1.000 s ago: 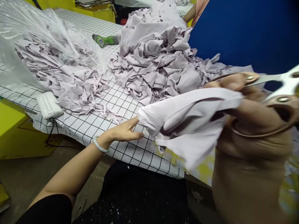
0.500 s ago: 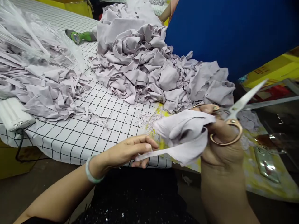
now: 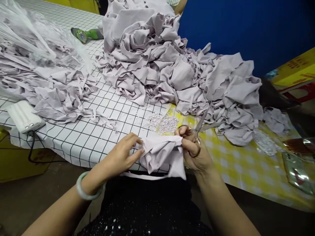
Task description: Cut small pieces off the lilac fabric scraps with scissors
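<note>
A pale lilac fabric piece [image 3: 161, 152] hangs between my two hands at the table's front edge, with a narrow strip trailing from it at lower left. My left hand [image 3: 124, 152], a pale bangle on its wrist, pinches the piece's left corner between thumb and fingers. On the other side my right hand [image 3: 195, 152] grips the upper right corner. Scissors [image 3: 199, 128] with copper-coloured handles hang on that same hand's fingers, their blades apart and pointing away from me. Beyond them rises a big heap of similar lilac pieces [image 3: 152, 65].
More lilac pieces [image 3: 56, 101] lie left, partly under clear plastic [image 3: 46, 42]. Also there: a white power bank [image 3: 24, 116] with a black cable and a green-handled tool [image 3: 87, 34]. Small trimmings [image 3: 167, 124] lie mid-table. A phone [image 3: 296, 172] rests on the yellow checked cloth [image 3: 236, 167].
My right hand has come down and left with the scissors, turning their blades forward. My left hand has moved from the loose strip to the fabric's corner, and the piece is now spread between both hands.
</note>
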Available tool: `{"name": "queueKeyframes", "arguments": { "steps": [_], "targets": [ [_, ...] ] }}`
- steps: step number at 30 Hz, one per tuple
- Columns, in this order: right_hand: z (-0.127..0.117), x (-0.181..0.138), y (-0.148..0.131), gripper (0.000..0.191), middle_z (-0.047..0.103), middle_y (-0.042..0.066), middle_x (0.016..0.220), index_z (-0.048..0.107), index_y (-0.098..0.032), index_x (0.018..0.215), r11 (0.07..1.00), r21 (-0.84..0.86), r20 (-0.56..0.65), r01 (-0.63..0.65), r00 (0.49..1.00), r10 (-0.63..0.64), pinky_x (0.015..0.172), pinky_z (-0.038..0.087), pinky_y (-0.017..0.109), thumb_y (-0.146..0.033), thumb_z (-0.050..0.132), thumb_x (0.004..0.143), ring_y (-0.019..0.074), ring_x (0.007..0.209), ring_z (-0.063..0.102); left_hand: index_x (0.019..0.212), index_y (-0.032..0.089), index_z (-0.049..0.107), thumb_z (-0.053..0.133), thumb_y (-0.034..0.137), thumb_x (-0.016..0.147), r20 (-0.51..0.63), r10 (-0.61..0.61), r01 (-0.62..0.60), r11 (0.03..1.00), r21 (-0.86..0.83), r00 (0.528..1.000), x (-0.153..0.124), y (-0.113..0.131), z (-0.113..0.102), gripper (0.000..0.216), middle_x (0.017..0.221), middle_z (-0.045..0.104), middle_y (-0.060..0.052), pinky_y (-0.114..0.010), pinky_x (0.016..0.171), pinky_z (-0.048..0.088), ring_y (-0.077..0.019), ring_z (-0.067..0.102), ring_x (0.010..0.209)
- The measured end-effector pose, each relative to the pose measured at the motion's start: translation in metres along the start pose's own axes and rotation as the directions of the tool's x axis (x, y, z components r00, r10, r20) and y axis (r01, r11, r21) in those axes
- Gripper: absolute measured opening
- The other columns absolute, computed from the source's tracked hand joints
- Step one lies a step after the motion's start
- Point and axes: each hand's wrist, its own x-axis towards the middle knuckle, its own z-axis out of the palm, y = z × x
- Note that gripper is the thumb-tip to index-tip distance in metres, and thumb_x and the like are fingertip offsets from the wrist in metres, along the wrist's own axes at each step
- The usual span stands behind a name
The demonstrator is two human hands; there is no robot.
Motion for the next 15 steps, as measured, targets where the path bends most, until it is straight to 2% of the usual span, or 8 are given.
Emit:
{"name": "queueKeyframes", "arguments": {
  "steps": [2,3,5,7,9,11,13,15],
  "targets": [
    [-0.020,0.001,0.017,0.032,0.055,-0.004,0.080,0.060,-0.022,0.084,0.993,-0.116,-0.104,0.000,0.995,-0.012,0.059,0.042,0.020,-0.017,0.080,0.059,0.0103,0.068,0.050,0.121,0.014,0.059,0.067,0.036,0.089,-0.141,0.047,-0.017,0.978,0.206,0.989,0.012,-0.023,0.023,0.039,0.117,0.060,-0.015,-0.047,0.094,0.048,-0.0295,0.056,0.107],
    [-0.029,0.001,0.023,0.031,0.057,-0.003,0.081,0.061,-0.022,0.084,0.984,-0.176,-0.146,-0.003,0.989,-0.023,0.061,0.043,0.021,-0.019,0.080,0.061,0.0114,0.070,0.052,0.123,0.014,0.058,0.071,0.036,0.085,-0.142,0.082,-0.041,0.961,0.272,0.986,0.018,-0.032,0.033,0.046,0.120,0.059,-0.016,-0.050,0.094,0.048,-0.0313,0.054,0.109],
    [-0.044,-0.002,0.029,0.029,0.059,-0.002,0.083,0.061,-0.023,0.086,0.954,-0.301,-0.189,0.003,0.980,-0.063,0.063,0.044,0.024,-0.022,0.079,0.064,0.0132,0.073,0.054,0.112,0.016,0.064,0.071,0.034,0.085,-0.106,0.158,-0.116,0.939,0.323,0.982,0.029,-0.040,0.044,0.033,0.113,0.062,-0.014,-0.048,0.089,0.049,-0.0294,0.056,0.101],
    [-0.052,-0.007,0.028,0.026,0.061,-0.001,0.084,0.061,-0.023,0.087,0.905,-0.423,-0.196,0.034,0.972,-0.129,0.067,0.046,0.026,-0.024,0.078,0.067,0.0147,0.074,0.056,0.093,0.017,0.066,0.063,0.027,0.091,-0.115,0.209,-0.180,0.958,0.224,0.971,0.038,-0.037,0.044,0.011,0.098,0.064,-0.009,-0.040,0.081,0.049,-0.0233,0.057,0.089],
    [-0.052,-0.010,0.024,0.024,0.062,0.000,0.088,0.060,-0.023,0.088,0.832,-0.545,-0.197,0.100,0.950,-0.244,0.077,0.049,0.031,-0.026,0.077,0.070,0.0170,0.082,0.060,0.081,0.018,0.062,0.055,0.025,0.095,-0.174,0.175,-0.175,0.984,0.012,0.969,0.043,-0.027,0.036,0.017,0.084,0.061,-0.005,-0.033,0.073,0.047,-0.0175,0.056,0.079],
    [-0.041,-0.011,0.021,0.025,0.064,0.002,0.099,0.059,-0.024,0.092,0.744,-0.644,-0.150,0.175,0.926,-0.347,0.092,0.049,0.038,-0.027,0.077,0.075,0.0204,0.097,0.062,0.076,0.018,0.059,0.055,0.028,0.097,-0.199,0.076,-0.113,0.977,-0.182,0.977,0.048,-0.014,0.026,0.023,0.078,0.057,-0.002,-0.029,0.067,0.045,-0.0142,0.054,0.073],
    [-0.023,-0.007,0.020,0.029,0.064,0.005,0.117,0.057,-0.025,0.096,0.697,-0.681,-0.036,0.227,0.939,-0.341,0.099,0.048,0.040,-0.029,0.078,0.076,0.0230,0.112,0.061,0.075,0.018,0.059,0.057,0.032,0.096,-0.136,0.010,-0.051,0.952,-0.302,0.991,0.053,-0.001,0.017,0.025,0.075,0.056,-0.002,-0.027,0.062,0.044,-0.0126,0.052,0.068],
    [-0.005,0.000,0.023,0.033,0.063,0.004,0.120,0.056,-0.026,0.095,0.725,-0.646,0.079,0.238,0.966,-0.247,0.089,0.052,0.036,-0.030,0.081,0.074,0.0221,0.107,0.062,0.079,0.017,0.063,0.058,0.035,0.096,-0.011,0.024,-0.026,0.918,-0.395,1.000,0.057,0.007,0.012,0.025,0.076,0.059,-0.003,-0.026,0.061,0.046,-0.0126,0.054,0.068]
  ]
}}
